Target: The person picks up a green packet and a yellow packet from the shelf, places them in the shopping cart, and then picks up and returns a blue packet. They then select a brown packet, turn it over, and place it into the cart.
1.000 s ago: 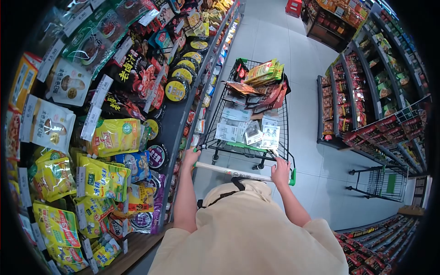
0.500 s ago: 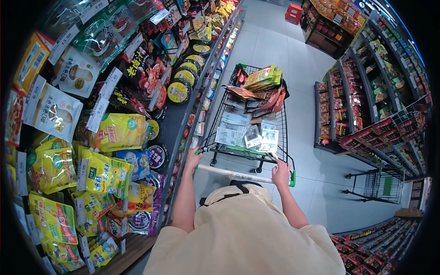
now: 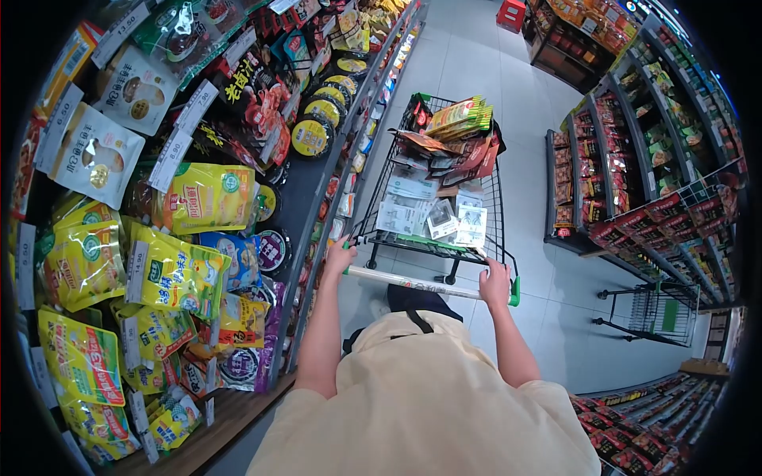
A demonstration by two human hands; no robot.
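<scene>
Both hands are on the push handle [image 3: 413,283] of a wire shopping cart [image 3: 502,214]. My left hand [image 3: 340,257] is wrapped round its left end, close to the shelf. At the right end, beside the green end cap, my right hand [image 3: 494,282] is closed round the bar. In the basket, white-and-green packets [image 3: 405,216] lie nearest me. Dark red and brown pouches [image 3: 474,159] are piled behind them, with yellow-green packets [image 3: 456,119] on top.
A shelf edge [image 3: 311,238] with bagged goods [image 3: 210,197] and round tubs [image 3: 309,137] runs close along my left. Stocked racks [image 3: 611,151] stand on the right, with a second cart [image 3: 652,313] near them. A red box [image 3: 510,15] is on the floor ahead.
The cart's handle end and my right hand have shifted slightly right in view. My left hand is a little higher, and the shelf goods have shifted slightly. Both hands keep their grip.
</scene>
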